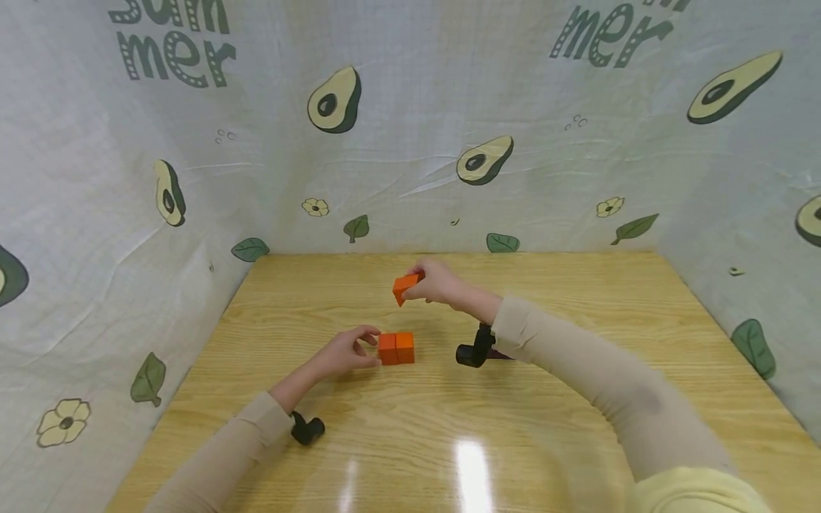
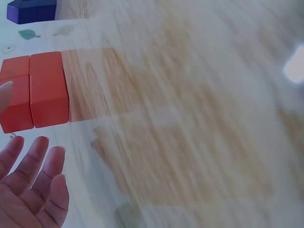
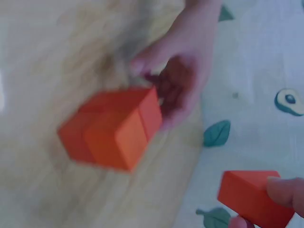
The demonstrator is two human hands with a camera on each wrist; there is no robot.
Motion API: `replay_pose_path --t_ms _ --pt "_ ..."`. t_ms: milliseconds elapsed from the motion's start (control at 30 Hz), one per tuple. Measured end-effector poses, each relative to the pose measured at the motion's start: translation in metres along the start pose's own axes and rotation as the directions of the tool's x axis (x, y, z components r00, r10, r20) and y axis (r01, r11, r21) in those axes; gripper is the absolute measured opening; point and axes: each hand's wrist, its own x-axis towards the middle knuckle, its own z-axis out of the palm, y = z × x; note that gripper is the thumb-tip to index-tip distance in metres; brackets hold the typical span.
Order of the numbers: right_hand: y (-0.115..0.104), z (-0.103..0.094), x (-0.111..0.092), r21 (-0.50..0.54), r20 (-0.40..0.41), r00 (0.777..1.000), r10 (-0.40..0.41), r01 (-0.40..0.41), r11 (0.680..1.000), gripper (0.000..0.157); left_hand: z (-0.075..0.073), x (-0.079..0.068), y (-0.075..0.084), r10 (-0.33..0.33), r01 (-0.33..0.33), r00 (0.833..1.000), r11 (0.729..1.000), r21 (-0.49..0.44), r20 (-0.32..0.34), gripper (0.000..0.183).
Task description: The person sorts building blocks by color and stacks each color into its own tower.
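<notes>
Orange blocks [image 1: 395,348] stand tightly side by side on the table, with seams between them; the left wrist view shows the orange blocks [image 2: 49,90] close up. At their left side is my left hand [image 1: 346,353], its fingers loosely bent and spread apart from the thumb. In the left wrist view the thumb tip overlaps one block's edge. My right hand [image 1: 439,283] pinches another orange block [image 1: 405,285] between thumb and fingers, farther back and above the table. That held block [image 3: 254,197] has slanted faces in the right wrist view.
A purple-blue block [image 2: 32,12] lies at the upper left of the left wrist view. The wooden table [image 1: 288,299] meets a pale cloth [image 1: 398,192] printed with avocados and leaves at its back and sides. Black wrist cameras hang below both sleeves.
</notes>
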Motion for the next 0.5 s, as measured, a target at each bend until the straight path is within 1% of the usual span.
replay_pose_path --t_ms 67,133,233,300,400,500 --pt "0.004 0.007 -0.005 0.112 -0.018 1.000 -0.018 0.020 0.994 0.032 0.001 0.001 0.000 -0.008 0.008 1.000 1.000 0.004 0.001 0.056" --pt "0.010 0.014 -0.009 0.210 -0.039 0.999 -0.036 0.044 0.977 0.030 0.002 0.002 0.000 -0.016 0.016 1.000 1.000 0.003 0.000 0.057" --pt "0.018 0.025 -0.015 0.329 -0.076 0.997 -0.028 0.051 0.943 0.033 0.002 0.002 0.001 -0.022 0.022 1.000 1.000 0.000 -0.005 0.058" --pt "0.024 0.032 -0.017 0.406 -0.095 0.995 -0.014 0.052 0.913 0.036 0.003 0.003 0.000 -0.021 0.021 1.000 1.000 -0.001 -0.008 0.057" --pt "0.032 0.042 -0.022 0.471 -0.124 0.992 -0.001 0.060 0.880 0.039 0.003 0.003 -0.001 -0.010 0.010 1.000 1.000 0.005 -0.010 0.056" --pt "0.041 0.053 -0.025 0.487 -0.157 0.988 -0.003 0.080 0.870 0.039 0.004 0.003 -0.001 0.001 -0.001 1.000 1.000 0.005 -0.011 0.055"
